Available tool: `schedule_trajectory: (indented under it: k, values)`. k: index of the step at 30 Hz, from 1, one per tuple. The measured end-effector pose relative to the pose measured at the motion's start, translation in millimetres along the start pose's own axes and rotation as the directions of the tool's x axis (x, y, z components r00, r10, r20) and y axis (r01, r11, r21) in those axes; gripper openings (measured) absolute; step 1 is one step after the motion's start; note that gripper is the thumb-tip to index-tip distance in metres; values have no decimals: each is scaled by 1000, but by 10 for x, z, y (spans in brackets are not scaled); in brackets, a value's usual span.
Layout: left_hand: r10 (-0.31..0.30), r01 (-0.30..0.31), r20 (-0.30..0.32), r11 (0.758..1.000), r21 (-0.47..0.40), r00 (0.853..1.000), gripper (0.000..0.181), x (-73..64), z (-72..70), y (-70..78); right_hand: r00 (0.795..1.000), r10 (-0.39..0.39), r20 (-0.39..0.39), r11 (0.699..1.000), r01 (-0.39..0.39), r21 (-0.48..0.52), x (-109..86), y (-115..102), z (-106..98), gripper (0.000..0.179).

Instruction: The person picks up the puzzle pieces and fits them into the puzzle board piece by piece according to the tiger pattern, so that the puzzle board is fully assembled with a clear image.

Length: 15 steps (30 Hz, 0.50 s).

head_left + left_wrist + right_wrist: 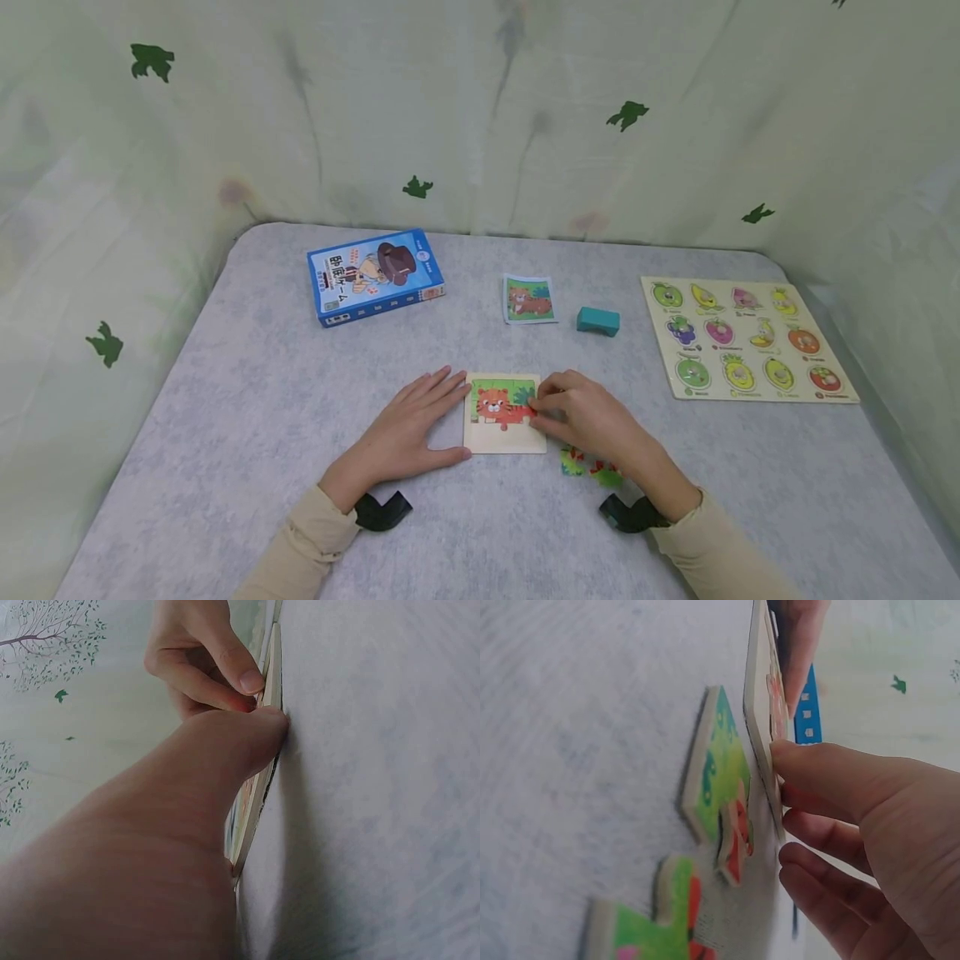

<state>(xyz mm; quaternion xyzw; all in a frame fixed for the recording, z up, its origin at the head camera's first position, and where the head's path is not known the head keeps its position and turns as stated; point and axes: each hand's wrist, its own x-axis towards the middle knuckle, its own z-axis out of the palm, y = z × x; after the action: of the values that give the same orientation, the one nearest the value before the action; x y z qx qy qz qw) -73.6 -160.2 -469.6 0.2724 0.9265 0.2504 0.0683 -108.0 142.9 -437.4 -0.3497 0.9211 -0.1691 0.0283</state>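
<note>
Nearest, black wrist mounts (382,512) at both wrists, then loose jigsaw pieces (572,461) on the table (225,400), just off the near right corner of the tray. Left hand (412,421): fingers straight and spread, not gripping, fingertips and thumb touching the left edge of the wooden puzzle tray (487,442). Right hand (588,412): thumb and index pinch a red piece (533,411) at the tray's right side, mostly hidden by the fingertips. Tray sits flat between the hands, looks about square so no clear long axis, edges roughly in line with the table's far edge. Tiger faces the person right way up, head left, body running right. Upper part filled: orange tiger, green ground, dark green plant; bottom strip bare pale wood, one red knob jutting down into it. Left wrist gives the tray edge-on, thumb against its side; right wrist gives the thickness of the loose pieces, one green, with a small red bit against it, neither clear from the head. Farther: fruit puzzle board (722,352) right, teal block (597,321), tiger card (530,300), blue game box (375,275) left, then leaf-print curtain (465,108).
</note>
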Motion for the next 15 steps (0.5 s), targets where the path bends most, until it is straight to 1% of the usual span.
schedule_trajectory:
  k: [3, 10, 15]
  values:
    - [2, -2, -6, 1000, 2, 1000, 91, 0, 2, -6, 1000, 13, -3, 1000, -13, 12, -4, 7, 14, 28]
    - [2, -2, -9, 1000, -5, 1000, 92, -4, 7, -8, 997, 75, -6, 995, -74, 66, -23, 19, 43, 30]
    - [-3, 3, -2, 1000, -5, 1000, 92, -5, 0, 3, 997, 81, -6, 993, -80, 91, -50, 31, 40, 34]
